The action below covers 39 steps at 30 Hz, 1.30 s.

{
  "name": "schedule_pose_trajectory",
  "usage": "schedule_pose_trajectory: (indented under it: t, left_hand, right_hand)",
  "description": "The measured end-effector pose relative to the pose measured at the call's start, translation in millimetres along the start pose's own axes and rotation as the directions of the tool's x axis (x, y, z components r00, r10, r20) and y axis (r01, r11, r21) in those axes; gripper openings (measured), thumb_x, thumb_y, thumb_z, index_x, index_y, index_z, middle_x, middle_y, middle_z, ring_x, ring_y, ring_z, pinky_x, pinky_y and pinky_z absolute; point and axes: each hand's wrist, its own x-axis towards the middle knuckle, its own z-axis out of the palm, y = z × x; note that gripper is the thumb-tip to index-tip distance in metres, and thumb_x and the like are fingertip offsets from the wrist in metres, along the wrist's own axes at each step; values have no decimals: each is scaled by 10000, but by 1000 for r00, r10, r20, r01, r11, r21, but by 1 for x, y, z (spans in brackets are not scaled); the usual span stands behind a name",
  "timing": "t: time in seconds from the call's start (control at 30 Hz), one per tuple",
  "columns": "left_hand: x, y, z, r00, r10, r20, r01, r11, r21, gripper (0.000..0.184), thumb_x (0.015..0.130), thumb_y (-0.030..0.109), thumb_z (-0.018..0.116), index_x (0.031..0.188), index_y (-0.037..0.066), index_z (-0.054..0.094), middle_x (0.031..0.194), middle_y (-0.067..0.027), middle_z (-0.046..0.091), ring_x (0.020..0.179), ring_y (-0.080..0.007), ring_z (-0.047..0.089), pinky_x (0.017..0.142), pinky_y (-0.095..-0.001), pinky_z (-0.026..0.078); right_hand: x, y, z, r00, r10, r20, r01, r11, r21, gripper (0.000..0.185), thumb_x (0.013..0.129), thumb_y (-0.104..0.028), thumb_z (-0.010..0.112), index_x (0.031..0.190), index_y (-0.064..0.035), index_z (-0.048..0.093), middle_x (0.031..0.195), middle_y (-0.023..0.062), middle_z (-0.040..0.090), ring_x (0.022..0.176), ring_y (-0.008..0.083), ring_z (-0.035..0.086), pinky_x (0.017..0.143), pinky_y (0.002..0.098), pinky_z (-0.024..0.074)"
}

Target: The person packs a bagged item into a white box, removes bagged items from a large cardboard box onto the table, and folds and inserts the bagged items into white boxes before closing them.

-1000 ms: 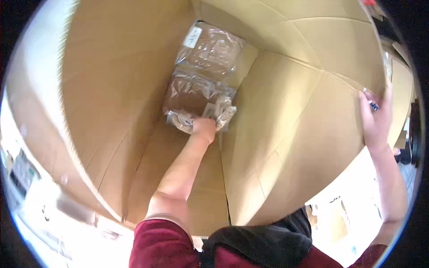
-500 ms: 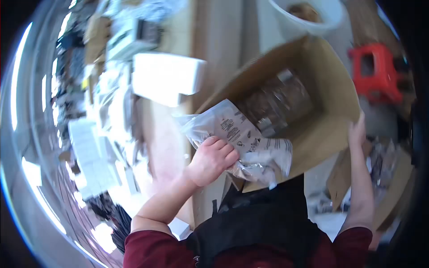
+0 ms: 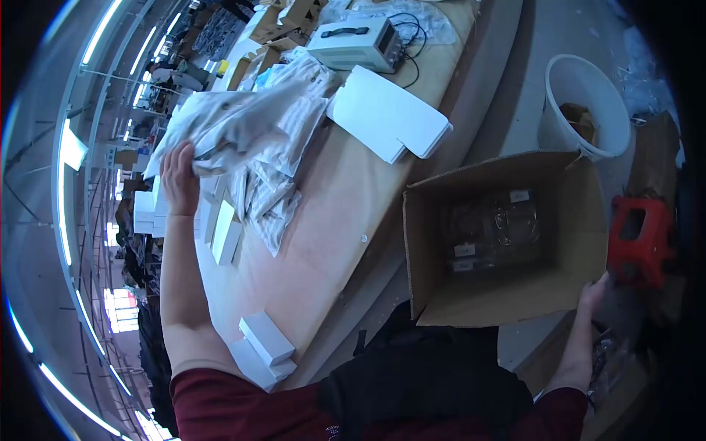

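My left hand (image 3: 179, 180) is closed on the edge of a whitish plastic bag (image 3: 228, 121), blurred by motion, over a heap of similar plastic bags (image 3: 268, 198) on the table. My right hand (image 3: 593, 292) grips the near right edge of a cardboard box (image 3: 507, 301), whose open top faces me. Several clear plastic packs (image 3: 493, 231) with small white labels lie at the bottom of the box.
On the table (image 3: 331, 220) are white flat boxes (image 3: 390, 114), small white boxes (image 3: 268, 338) and a grey instrument with a handle (image 3: 357, 42). A white bin (image 3: 588, 95) and a red stool (image 3: 640, 239) stand to the right.
My left hand has carried the plastic bag from the box's opening leftward, over the table. My right hand still holds the box, and the view has turned toward the table.
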Motion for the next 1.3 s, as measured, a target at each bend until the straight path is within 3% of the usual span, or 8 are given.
schedule_pose_trajectory:
  t: [0.07,0.17,0.23,0.3,0.6,0.87,1.0,1.3]
  left_hand:
    - [-56,-16,19,903,-201,379,168,979,120,682,755,12,688,1371,137,424,1462,-87,411,1358,-308,378,1117,-455,328]
    - [-206,-47,101,230,-508,830,73,860,505,933,710,208,824,1489,172,311,1531,-106,338,1409,-274,335,1113,-525,333]
    - [-258,-21,124,-189,-124,974,114,982,148,764,659,459,828,1286,93,587,1328,-159,567,1215,-341,545,1014,-412,459]
    - [-306,49,152,74,198,977,348,913,-212,479,720,427,777,1053,90,712,1067,-154,694,1020,-328,647,894,-423,510]
    - [-59,460,72,175,909,379,457,266,-849,185,902,272,605,912,91,644,835,-126,683,808,-337,667,724,-409,515]
    - [-97,707,298,-159,955,250,-134,230,-964,471,846,299,649,1279,124,590,1311,-166,552,1185,-337,560,1005,-409,455]
    - [-113,802,394,-30,870,491,-124,485,-866,484,831,150,637,1289,18,551,1330,-207,546,1249,-343,528,1075,-440,397]
    - [-184,974,597,92,958,273,-592,273,-758,629,870,135,600,1456,100,374,1550,-110,315,1347,-306,433,1093,-560,326]
  right_hand:
    - [-7,-7,-9,1000,15,2,-15,1000,7,593,879,-163,572,1432,-170,357,1256,203,591,1110,409,584,896,500,477]
    - [-10,-6,-7,999,-1,-42,2,1000,24,569,876,-155,583,1411,-164,387,1244,199,599,1110,404,587,891,494,481]
    - [1,8,6,997,-41,-69,42,999,15,564,870,-147,593,1400,-156,403,1242,195,602,1112,392,591,894,489,480]
    - [-2,4,3,995,-41,-89,47,997,60,552,864,-141,602,1385,-138,421,1232,191,609,1110,388,592,896,486,478]
    - [-16,-13,-9,995,-4,-99,3,1000,-8,523,846,-182,616,1330,-111,430,1155,206,627,1028,407,609,833,502,498]
    - [-26,-36,-28,1000,3,-27,2,987,158,585,836,-77,642,1367,-98,397,1176,193,601,977,344,644,805,404,527]
    - [-25,-24,-16,991,-91,-99,121,922,368,567,857,50,585,1382,-33,387,1186,143,578,938,195,625,777,289,517]
    - [-42,3,-19,992,102,-74,-77,956,284,398,978,-31,547,1355,13,428,1089,54,610,979,104,562,898,243,427]
